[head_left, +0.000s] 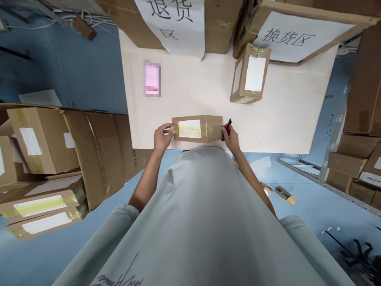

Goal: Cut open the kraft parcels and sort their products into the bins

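Note:
A small brown cardboard box [214, 129] lies at the near edge of the white table, a white label and yellowish tape on its top. My left hand [163, 137] grips its left end, thumb and fingers at the taped edge. At the other end, my right hand [232, 139] is closed around a red and black box cutter [228, 126], its dark tip pointing up and away from me. The right hand is close against the box's right end; whether it touches is hard to tell.
Another taped box [255, 75] stands farther back on the table [196, 85]. A pixelated pink item [152, 78] lies at the left. Two large cartons with paper signs [184, 24] line the far edge. More boxes fill a big carton [95, 155] at left and stacks [347, 159] at right.

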`<state>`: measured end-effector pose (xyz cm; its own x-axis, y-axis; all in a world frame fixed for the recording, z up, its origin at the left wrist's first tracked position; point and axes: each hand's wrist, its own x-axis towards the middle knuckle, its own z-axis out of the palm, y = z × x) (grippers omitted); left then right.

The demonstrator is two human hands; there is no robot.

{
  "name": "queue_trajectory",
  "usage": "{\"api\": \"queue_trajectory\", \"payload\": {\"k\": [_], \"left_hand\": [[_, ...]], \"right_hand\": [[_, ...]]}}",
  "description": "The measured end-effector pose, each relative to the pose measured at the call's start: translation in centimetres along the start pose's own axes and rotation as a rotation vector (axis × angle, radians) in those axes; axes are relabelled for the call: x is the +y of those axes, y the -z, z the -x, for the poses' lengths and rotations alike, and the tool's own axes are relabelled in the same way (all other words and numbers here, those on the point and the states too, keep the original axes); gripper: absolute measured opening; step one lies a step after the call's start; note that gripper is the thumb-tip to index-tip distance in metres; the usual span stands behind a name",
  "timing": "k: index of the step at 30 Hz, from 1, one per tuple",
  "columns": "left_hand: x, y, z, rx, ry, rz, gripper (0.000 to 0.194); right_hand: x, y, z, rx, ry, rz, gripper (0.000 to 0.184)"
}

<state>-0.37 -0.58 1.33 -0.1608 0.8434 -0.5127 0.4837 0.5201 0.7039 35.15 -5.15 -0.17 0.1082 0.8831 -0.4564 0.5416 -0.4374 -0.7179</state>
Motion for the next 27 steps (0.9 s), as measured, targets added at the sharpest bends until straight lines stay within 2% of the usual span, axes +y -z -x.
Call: {"api": "queue_trajectory", "payload": {"k": [3,5,8,11,18,20,24,27], "left_hand": [[0.5,0.3,0.8,-0.006,-0.06,-0.083,0.046],[1.1,0.2,2.0,-0.065,-0.163,-0.055,0.049],[1.7,-0.1,3.8,-0.138,-0.316,-0.024,0.061],[1.7,-0.5,4.4,-0.181,-0.381,0.011,0.07],[1.5,-1.7,3.0,-0.379,-0.297,0.161,0.065],[2.1,-1.4,2.6,-0.369,-0.295,0.174,0.06],[4.4,-0.2,0.9,-0.261,-0.351,0.183,0.049],[6.2,0.7,-1.3,-0.29,-0.408,0.147,0.035]], "right_hand": [[-2.0,-0.4,0.4,0.04,0.019,0.013,0.07],[-3.4,-0.6,0.9,0.047,0.03,0.017,0.074],[-5.6,-1.0,2.2,0.052,0.042,0.018,0.075],[-8.0,-1.2,3.6,0.085,0.047,0.051,0.073],[-11.5,-0.3,5.2,0.197,0.112,0.3,0.06],[-12.1,0.0,5.4,0.215,0.101,0.385,0.058],[-13.9,0.5,6.8,0.244,0.003,0.544,0.06],[-15.8,0.3,8.5,0.2,-0.101,0.495,0.061]]}}
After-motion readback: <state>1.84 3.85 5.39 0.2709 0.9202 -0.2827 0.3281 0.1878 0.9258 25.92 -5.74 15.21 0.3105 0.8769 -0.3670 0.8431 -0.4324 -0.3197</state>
